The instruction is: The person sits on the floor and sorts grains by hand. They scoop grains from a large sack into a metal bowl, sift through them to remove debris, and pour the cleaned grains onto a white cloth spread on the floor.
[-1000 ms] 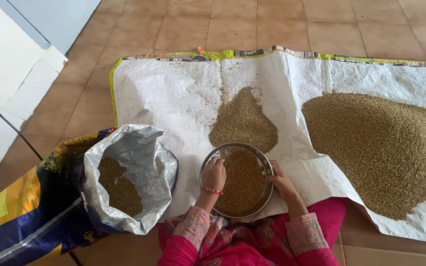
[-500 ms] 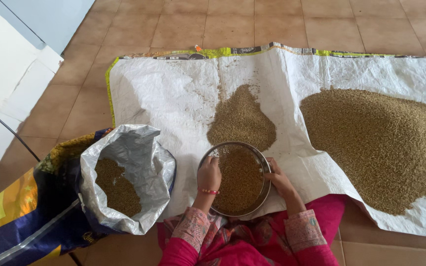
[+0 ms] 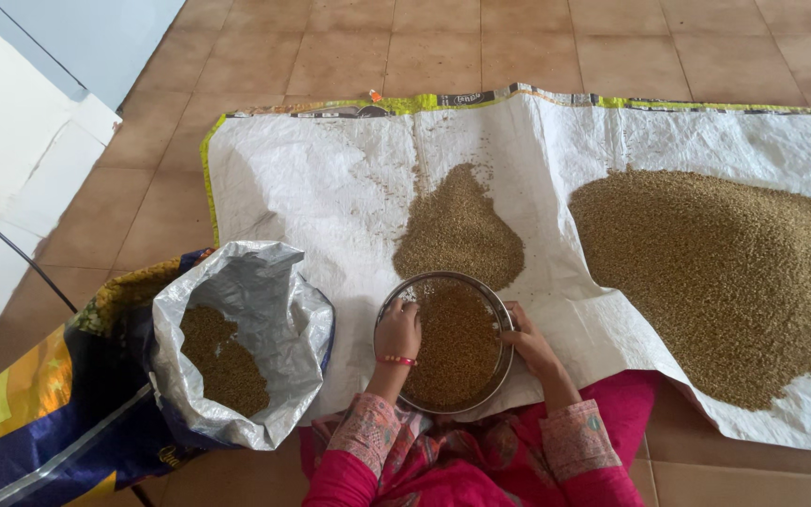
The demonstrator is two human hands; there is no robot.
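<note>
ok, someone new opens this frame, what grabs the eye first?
Probably the big heap of brownish grain on the right of the white sheet spread over the tiled floor, with a smaller pile in the middle. Next, the round metal sieve full of grain near the bottom centre, the left hand and right hand at its rim. At lower left stands an open sack with a silver lining, partly filled with the same grain.

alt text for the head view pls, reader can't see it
A seated person holds a round metal sieve of brown grain, left hand and right hand on its rims. It sits on a white sheet on a tiled floor, with a small grain pile ahead, a large pile at right and an open sack at left.
</note>
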